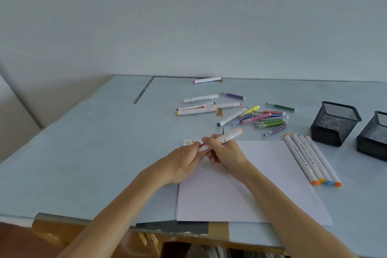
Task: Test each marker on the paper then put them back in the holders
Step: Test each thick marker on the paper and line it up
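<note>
Peach-capped marker point(222, 140) held in both hands over the far left corner of the paper point(251, 184).

The marker is gripped round its barrel by the right hand point(227, 151), while its near end is pinched by the left hand point(184, 161); whether a cap is being pulled off or pressed on cannot be told. A few coloured squiggles point(189, 142) are noted at the paper's far left corner. Four white markers point(312, 159) are laid in a row along the paper's right edge, judged already tested. Many loose markers point(240, 111) remain on the table point(83, 153) beyond the paper. Both mesh holders point(335, 123), at far right, appear empty, so most of the task is judged outstanding.
</note>
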